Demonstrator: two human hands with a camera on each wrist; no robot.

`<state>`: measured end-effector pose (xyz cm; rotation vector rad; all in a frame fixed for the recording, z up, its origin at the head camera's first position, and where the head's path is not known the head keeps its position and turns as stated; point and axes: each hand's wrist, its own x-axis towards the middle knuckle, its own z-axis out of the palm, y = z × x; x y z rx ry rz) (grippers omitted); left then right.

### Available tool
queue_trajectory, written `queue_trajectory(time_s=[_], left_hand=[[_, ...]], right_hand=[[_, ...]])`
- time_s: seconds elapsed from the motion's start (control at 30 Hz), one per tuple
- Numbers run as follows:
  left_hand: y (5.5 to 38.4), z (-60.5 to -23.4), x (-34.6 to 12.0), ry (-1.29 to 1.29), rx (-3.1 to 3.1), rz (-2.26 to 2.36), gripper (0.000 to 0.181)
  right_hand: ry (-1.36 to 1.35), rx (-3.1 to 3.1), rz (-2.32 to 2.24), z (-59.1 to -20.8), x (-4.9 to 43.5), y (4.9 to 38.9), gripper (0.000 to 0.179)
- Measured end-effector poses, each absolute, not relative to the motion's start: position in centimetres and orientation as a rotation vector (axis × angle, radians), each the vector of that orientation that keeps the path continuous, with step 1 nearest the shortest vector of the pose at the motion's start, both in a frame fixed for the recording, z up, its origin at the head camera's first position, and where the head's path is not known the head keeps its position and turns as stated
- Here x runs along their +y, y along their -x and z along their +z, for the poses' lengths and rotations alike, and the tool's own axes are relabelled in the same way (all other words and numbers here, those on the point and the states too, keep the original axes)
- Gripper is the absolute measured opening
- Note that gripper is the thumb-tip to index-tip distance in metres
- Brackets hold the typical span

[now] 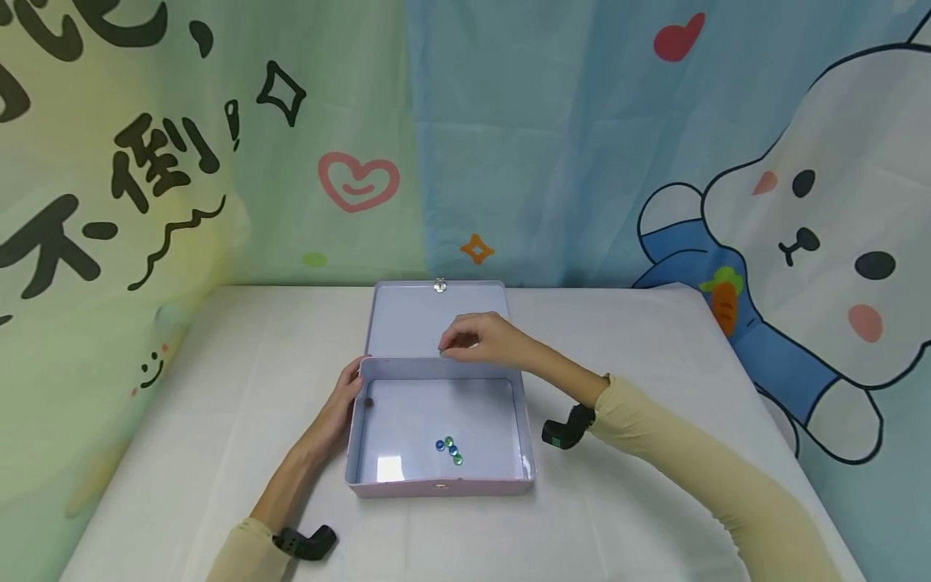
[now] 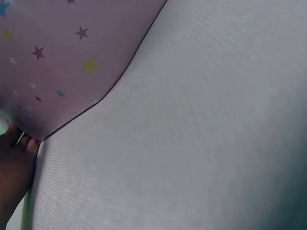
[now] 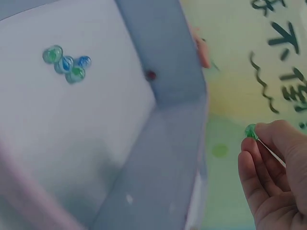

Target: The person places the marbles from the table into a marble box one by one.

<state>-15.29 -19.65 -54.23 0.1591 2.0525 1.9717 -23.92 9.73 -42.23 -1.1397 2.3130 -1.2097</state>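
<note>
A shallow tin box stands on the white table, pale lavender inside and pink with stars outside. Its lid lies opened out behind it. My left hand holds the box at its back left corner, fingers round the outside. My right hand is raised over the box's back edge and the lid. Between thumb and fingertips it pinches a green glass marble. Several blue and green marbles sit in a cluster on the box floor. A small dark red round thing shows by the left inner wall.
The white-covered table extends on both sides of the box. Behind it hangs a printed curtain with a rabbit and lettering. A black wrist camera is strapped at the right wrist, another at the left.
</note>
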Motion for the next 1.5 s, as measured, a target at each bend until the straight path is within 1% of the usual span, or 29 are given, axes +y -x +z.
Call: queue_trajectory(time_s=[0.27,0.57,1.2,1.5], left_hand=[[15.2,-54.0,-19.7,-0.163,2.049,1.955,0.053],[15.3,-53.9,-19.8,-0.176,2.063,1.909,0.053],[15.4,-53.9,-19.7,-0.188,2.02,1.962,0.053],[15.3,-54.0,-19.7,-0.18,2.036,1.958,0.053]], right_hand=[[1.295,2.213,-0.911,-43.9,5.2,22.5,0.011],[1.29,2.153,-0.755,-45.5,2.2,21.7,0.012],[1.371,2.15,-0.539,-48.6,-0.3,20.6,0.01],[1.313,2.14,-0.543,-49.1,-0.4,20.6,0.01]])
